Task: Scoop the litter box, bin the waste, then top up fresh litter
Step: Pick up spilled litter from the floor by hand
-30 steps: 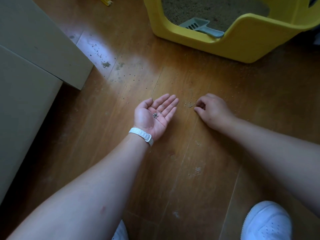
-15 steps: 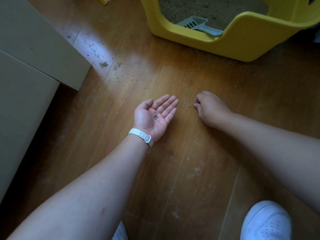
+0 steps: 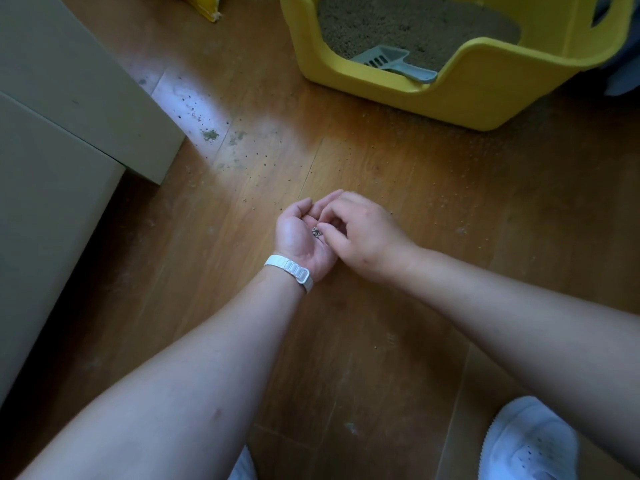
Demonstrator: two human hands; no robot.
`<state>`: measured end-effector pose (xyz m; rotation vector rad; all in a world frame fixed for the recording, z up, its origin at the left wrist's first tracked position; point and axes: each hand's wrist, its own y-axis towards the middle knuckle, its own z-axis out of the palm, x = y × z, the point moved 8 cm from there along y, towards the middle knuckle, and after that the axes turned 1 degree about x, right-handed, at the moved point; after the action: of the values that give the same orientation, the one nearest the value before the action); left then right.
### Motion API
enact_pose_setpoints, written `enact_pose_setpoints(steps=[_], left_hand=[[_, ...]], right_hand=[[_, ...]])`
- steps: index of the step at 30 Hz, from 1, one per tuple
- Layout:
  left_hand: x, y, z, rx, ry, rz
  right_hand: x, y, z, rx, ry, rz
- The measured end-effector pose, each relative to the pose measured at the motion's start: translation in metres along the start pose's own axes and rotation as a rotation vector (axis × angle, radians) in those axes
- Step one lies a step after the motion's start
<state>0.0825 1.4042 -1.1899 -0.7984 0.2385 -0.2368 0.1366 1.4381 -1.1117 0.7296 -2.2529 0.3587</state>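
Cupping a few litter granules (image 3: 316, 232) in its upturned palm, the left hand (image 3: 297, 233) lies open and relaxed at centre, over the wooden floor (image 3: 381, 161). The right hand (image 3: 363, 233) sits across it, its curled fingers (image 3: 329, 224) pinching at those granules. At 1 o'clock stands the yellow litter box (image 3: 485, 95), with a grey scoop (image 3: 391, 64) lying on its litter, handle toward the low front rim.

Yellow litter box (image 3: 485, 95), grey scoop (image 3: 391, 62), white wristband (image 3: 289, 268).

One camera sits on the person's head. It looks forward and down at the floor (image 3: 363, 341) from close by.
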Motion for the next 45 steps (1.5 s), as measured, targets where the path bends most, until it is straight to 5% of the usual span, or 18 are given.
enact_pose_setpoints(steps=[7, 11, 45], left_hand=[[-0.011, -0.005, -0.009, -0.057, 0.1, 0.043], [-0.01, -0.008, -0.009, -0.07, 0.118, 0.031], [-0.008, -0.002, -0.018, -0.108, 0.128, 0.026]], right_hand=[[-0.054, 0.001, -0.024, -0.139, -0.098, 0.16], [-0.104, -0.007, -0.02, 0.023, -0.258, 0.355], [-0.105, 0.015, -0.006, 0.149, -0.497, 0.336]])
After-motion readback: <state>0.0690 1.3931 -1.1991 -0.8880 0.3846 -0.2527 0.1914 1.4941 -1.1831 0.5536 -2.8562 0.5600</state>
